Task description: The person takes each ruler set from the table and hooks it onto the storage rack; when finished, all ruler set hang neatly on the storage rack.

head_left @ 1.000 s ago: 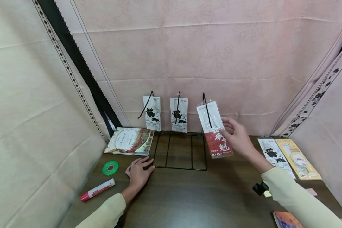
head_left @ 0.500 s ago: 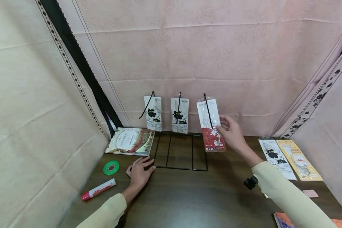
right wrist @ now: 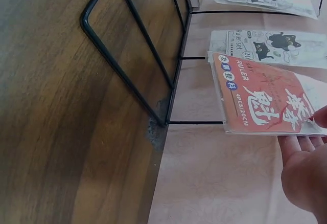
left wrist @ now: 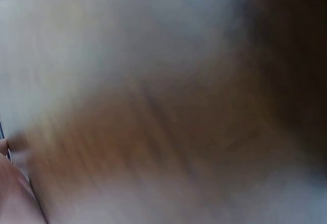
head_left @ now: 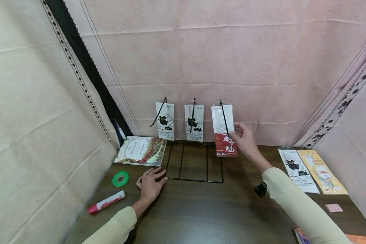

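My right hand (head_left: 246,140) pinches the edge of a red-and-white ruler set packet (head_left: 225,147), thumb in front and fingers behind. The packet hangs on the right hook of a black wire display rack (head_left: 195,180). In the right wrist view the red label (right wrist: 248,93) reads "RULER". Two white ruler sets with black cats, one on the left hook (head_left: 169,117) and one on the middle hook (head_left: 198,117), hang beside it. My left hand (head_left: 150,186) rests at the front left corner of the rack's base, fingers loosely spread. The left wrist view is mostly blurred.
A printed booklet (head_left: 137,150) lies left of the rack, above a green tape roll (head_left: 120,179) and a glue stick (head_left: 106,202). At right are a cat ruler set (head_left: 297,171), a yellow packet (head_left: 323,171), a pink eraser (head_left: 333,208) and an orange item (head_left: 360,239).
My right hand has moved left and slightly up with the red-and-white ruler set, which slid back along the hook and now hangs straighter. The left hand stays at the rack's corner.
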`<action>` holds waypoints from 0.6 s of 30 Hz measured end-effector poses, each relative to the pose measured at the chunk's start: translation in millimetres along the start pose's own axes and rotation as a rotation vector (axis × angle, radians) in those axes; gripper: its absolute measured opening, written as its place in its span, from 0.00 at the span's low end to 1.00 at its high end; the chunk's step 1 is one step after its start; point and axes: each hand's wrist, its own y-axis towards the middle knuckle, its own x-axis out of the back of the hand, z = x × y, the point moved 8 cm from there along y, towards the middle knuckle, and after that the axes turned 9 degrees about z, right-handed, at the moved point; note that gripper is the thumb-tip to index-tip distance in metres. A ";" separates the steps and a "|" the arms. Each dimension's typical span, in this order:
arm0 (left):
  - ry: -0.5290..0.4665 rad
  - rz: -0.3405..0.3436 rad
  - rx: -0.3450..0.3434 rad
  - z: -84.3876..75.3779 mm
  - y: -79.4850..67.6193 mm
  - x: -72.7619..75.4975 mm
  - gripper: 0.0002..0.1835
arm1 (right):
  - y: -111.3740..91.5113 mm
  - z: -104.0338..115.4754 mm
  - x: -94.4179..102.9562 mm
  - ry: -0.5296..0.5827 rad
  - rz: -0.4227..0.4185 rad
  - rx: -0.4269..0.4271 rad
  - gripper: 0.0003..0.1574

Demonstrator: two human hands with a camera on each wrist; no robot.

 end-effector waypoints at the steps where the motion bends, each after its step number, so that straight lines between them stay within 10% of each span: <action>1: 0.003 0.000 0.002 0.2 0.1 -0.1 0.18 | 1.6 -3.6 -0.1 0.006 -0.002 -0.001 0.23; 10: 0.000 0.009 0.000 -0.4 -1.4 0.4 0.19 | 17.3 -44.6 0.1 0.010 -0.014 -0.053 0.19; 18: 0.014 -0.001 -0.020 -2.6 -1.0 1.1 0.19 | 16.5 -22.5 -4.3 -0.071 0.042 -0.144 0.18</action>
